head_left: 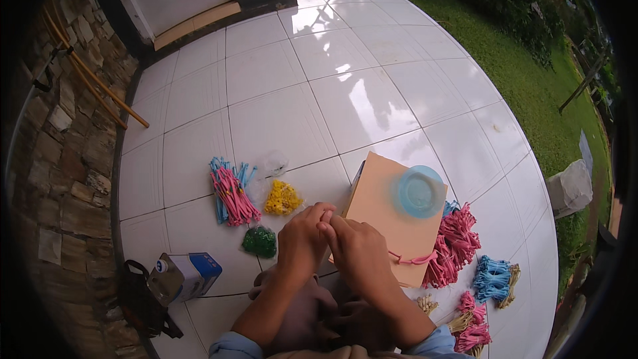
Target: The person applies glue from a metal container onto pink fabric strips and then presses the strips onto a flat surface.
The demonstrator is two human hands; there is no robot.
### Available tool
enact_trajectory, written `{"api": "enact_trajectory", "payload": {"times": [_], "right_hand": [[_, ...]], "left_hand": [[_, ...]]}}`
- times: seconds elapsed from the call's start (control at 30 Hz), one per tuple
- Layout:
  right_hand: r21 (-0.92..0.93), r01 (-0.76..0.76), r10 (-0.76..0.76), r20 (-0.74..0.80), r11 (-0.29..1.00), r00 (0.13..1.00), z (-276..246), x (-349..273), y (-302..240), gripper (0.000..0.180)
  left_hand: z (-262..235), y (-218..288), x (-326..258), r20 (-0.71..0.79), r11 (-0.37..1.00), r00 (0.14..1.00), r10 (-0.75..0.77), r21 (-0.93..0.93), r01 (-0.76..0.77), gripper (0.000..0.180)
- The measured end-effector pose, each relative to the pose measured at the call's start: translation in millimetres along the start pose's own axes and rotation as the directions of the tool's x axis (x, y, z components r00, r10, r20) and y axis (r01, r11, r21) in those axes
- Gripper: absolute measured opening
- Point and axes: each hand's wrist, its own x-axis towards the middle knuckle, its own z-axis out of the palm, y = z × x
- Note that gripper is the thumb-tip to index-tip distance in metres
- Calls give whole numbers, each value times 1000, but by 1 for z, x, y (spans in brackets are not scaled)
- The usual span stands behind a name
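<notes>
Left hand (304, 236) and right hand (359, 246) are brought together, fingers curled, beside the left edge of the tan board (379, 213); the right overlaps that edge in view. Whether anything is pinched between them cannot be told. The board lies on the tiled floor (266, 93). A translucent blue dish (420, 191) sits close to its upper right corner. A pink strand (415, 260) lies across its lower part toward the right edge, alongside which pink bundles (458, 239) are heaped, narrowing that side. A blue bundle (492, 279) lies nearer the floor's right side. Left of the board: a green packet (259, 242) near the left hand, a yellow packet (282, 198) and a pink-and-blue bundle (232, 193). A metal can (185, 276) stands toward the floor's left edge. The broadest run of tile extends from the board's upper edge to the door sill (197, 24).
</notes>
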Motion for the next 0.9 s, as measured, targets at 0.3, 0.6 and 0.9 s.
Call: {"api": "enact_trajectory", "payload": {"times": [0.3, 0.6, 0.9], "right_hand": [[-28, 100, -92, 218, 995, 972, 15, -2, -28, 21], [381, 435, -576, 609, 816, 546, 155, 30, -84, 27], [503, 565, -717, 650, 654, 251, 343, -24, -184, 101]], "left_hand": [[-33, -17, -41, -227, 884, 961, -159, -467, 36, 16], [-108, -171, -174, -789, 959, 550, -276, -266, 99, 17], [-143, -276, -245, -907, 718, 233, -352, -102, 688, 43]]}}
